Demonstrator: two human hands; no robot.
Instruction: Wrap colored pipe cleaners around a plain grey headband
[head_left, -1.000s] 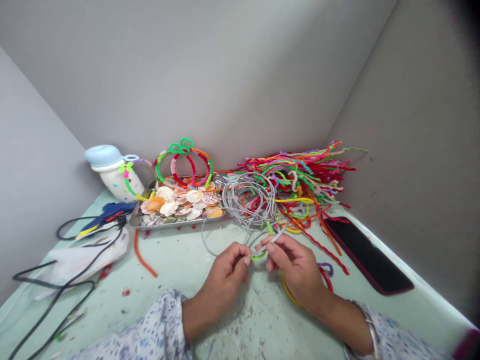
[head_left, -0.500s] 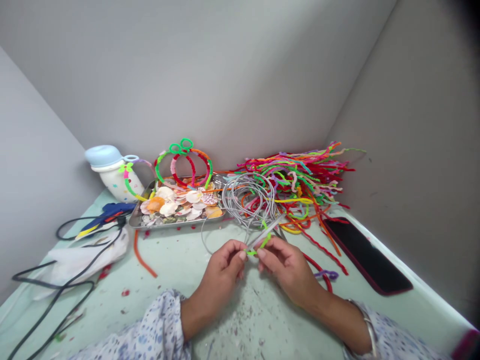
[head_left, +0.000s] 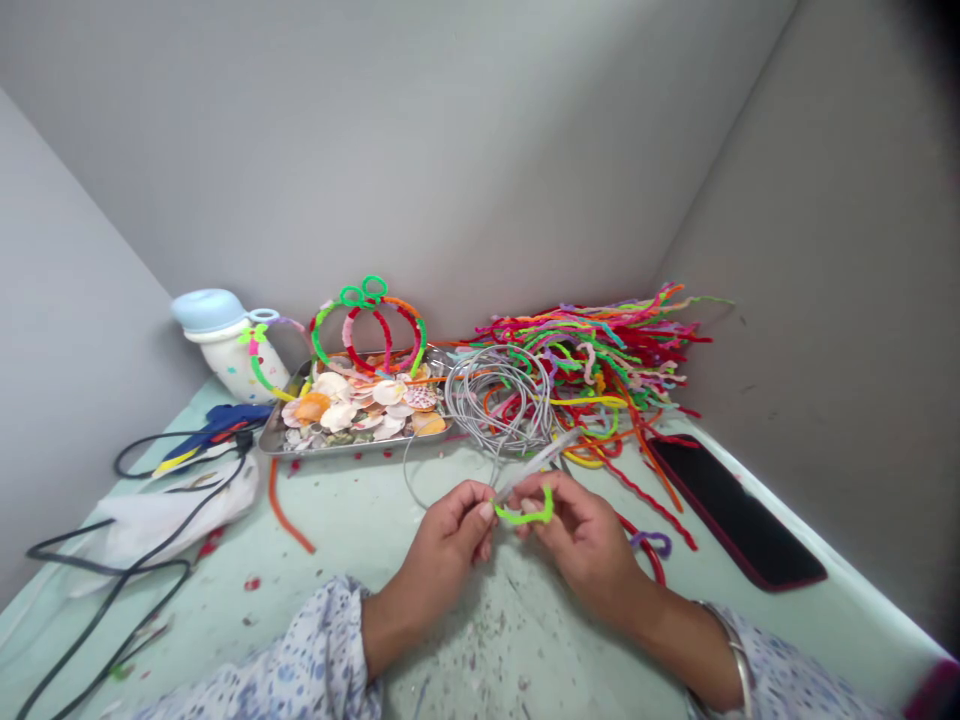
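Note:
A short bright green pipe cleaner [head_left: 519, 518] spans the gap between my two hands, curving up at its right end. My left hand [head_left: 442, 540] is closed, pinching its left end between thumb and forefinger. My right hand [head_left: 589, 535] is closed too, its thumb and bent fingers against the pipe cleaner near the upturned end. The exact grip of the right fingertips is partly hidden. Just behind the fingers lies a silvery strip [head_left: 541, 458], too blurred to name. Beyond it rests a loose coil of grey wire [head_left: 457, 400].
A metal tray [head_left: 352, 452] of seashells [head_left: 337, 415] carries pipe-cleaner hoops [head_left: 319, 345]. A pipe-cleaner heap [head_left: 600, 340] lies behind right, a phone [head_left: 739, 515] at right. Left are a bottle [head_left: 232, 355], blue-handled tool [head_left: 225, 418], plastic bag [head_left: 180, 520] and black cable [head_left: 124, 575].
The green pipe cleaner's free right end has swung down and toward me, now curving in front of my right fingers. My right fingers have shifted slightly; my left hand stays put.

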